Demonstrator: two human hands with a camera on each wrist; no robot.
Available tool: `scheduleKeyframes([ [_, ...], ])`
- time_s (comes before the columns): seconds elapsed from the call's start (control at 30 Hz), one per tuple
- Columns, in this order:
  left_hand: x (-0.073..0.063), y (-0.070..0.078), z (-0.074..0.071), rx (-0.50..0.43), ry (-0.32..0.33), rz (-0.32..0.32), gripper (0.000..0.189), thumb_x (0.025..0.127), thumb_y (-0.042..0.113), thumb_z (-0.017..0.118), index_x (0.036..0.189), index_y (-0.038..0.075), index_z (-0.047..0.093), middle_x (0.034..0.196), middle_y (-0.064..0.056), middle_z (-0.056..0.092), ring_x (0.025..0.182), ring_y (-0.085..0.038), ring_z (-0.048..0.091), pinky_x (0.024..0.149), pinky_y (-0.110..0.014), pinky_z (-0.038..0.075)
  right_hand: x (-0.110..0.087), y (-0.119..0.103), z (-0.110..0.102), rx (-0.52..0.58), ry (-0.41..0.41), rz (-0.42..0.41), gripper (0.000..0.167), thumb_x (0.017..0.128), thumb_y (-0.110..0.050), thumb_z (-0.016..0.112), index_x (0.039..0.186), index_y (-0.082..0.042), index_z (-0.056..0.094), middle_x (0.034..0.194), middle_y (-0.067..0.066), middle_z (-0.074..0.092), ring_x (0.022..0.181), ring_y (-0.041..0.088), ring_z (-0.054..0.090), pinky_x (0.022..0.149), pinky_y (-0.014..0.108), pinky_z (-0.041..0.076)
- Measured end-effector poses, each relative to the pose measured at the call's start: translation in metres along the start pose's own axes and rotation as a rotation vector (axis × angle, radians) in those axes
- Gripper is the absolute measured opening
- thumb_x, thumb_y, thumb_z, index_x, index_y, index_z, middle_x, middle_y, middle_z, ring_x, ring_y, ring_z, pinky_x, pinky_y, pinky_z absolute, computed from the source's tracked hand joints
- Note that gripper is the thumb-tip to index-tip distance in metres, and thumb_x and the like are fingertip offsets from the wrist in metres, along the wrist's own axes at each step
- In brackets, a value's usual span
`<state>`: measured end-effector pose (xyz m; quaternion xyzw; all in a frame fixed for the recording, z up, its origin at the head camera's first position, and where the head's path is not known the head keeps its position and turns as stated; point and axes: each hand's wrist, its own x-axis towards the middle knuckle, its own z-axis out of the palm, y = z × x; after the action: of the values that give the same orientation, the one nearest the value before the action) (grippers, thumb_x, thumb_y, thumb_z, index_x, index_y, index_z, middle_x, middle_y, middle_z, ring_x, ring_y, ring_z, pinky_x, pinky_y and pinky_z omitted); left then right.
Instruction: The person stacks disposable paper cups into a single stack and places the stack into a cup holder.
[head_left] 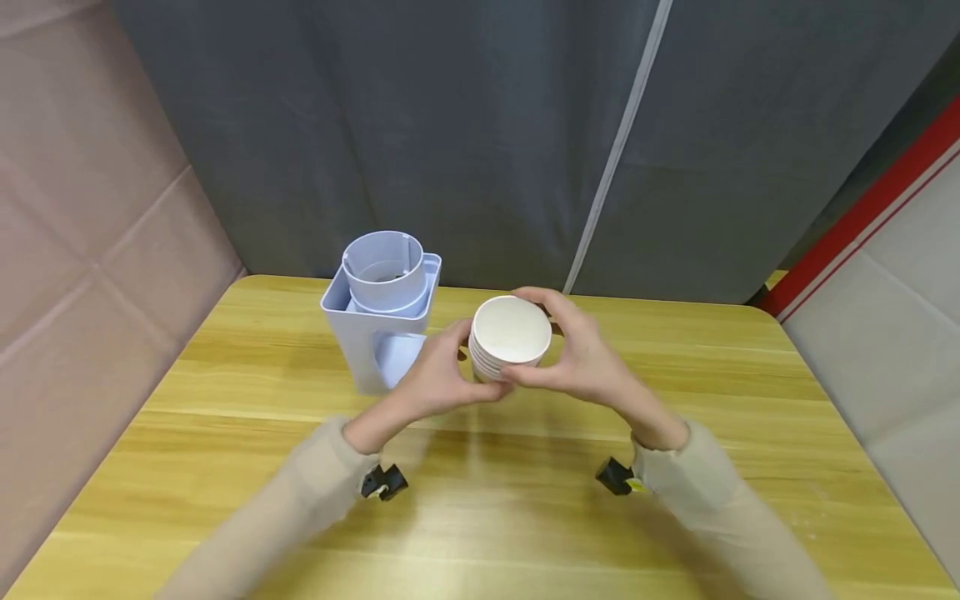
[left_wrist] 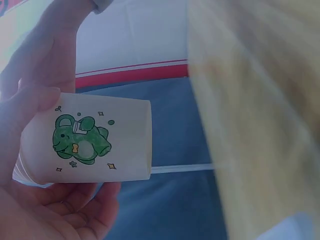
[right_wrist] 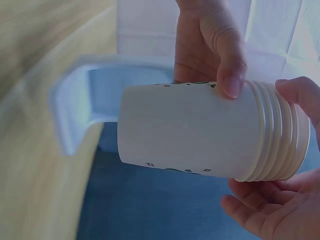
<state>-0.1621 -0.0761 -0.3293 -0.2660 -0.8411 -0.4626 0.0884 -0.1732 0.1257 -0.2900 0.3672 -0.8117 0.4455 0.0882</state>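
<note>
Between my two hands is a stack of white paper cups, mouths up and raised over the table. A green cartoon bear is printed on the lowest cup's side, plain in the left wrist view. My left hand grips the stack from the left, its thumb across the near side. From the right, my right hand holds it near the rims, thumb in front and fingers behind. Several stacked rims show in the right wrist view. Left of the stack stands a pale blue plastic cup dispenser with a round tube at its top.
The dispenser stands near the back edge of the wooden table. A dark grey curtain hangs behind the table. Pale panels rise on the left, and a white panel with a red border on the right.
</note>
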Motion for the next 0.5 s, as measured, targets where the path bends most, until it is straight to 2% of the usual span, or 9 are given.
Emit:
scheduleKeyframes([
  [0.23, 0.013, 0.020, -0.032, 0.001, 0.014, 0.005, 0.062, 0.065, 0.019, 0.083, 0.117, 0.001, 0.057, 0.105, -0.008, 0.064, 0.091, -0.019, 0.058, 0.070, -0.033, 0.051, 0.030, -0.025, -0.014, -0.050, 0.010, -0.061, 0.074, 0.064, -0.017, 0.085, 0.126, 0.002, 0.049, 0.121, 0.012, 0.057, 0.101, 0.019, 0.057, 0.082, 0.038, 0.051],
  [0.5, 0.025, 0.045, -0.069, 0.001, 0.023, -0.029, 0.054, 0.067, 0.017, 0.082, 0.113, 0.002, 0.058, 0.099, -0.005, 0.063, 0.085, -0.017, 0.058, 0.073, -0.036, 0.051, 0.062, -0.051, -0.027, -0.016, -0.004, -0.058, 0.067, 0.068, -0.016, 0.082, 0.126, -0.001, 0.051, 0.115, 0.005, 0.060, 0.093, 0.013, 0.057, 0.078, 0.029, 0.049],
])
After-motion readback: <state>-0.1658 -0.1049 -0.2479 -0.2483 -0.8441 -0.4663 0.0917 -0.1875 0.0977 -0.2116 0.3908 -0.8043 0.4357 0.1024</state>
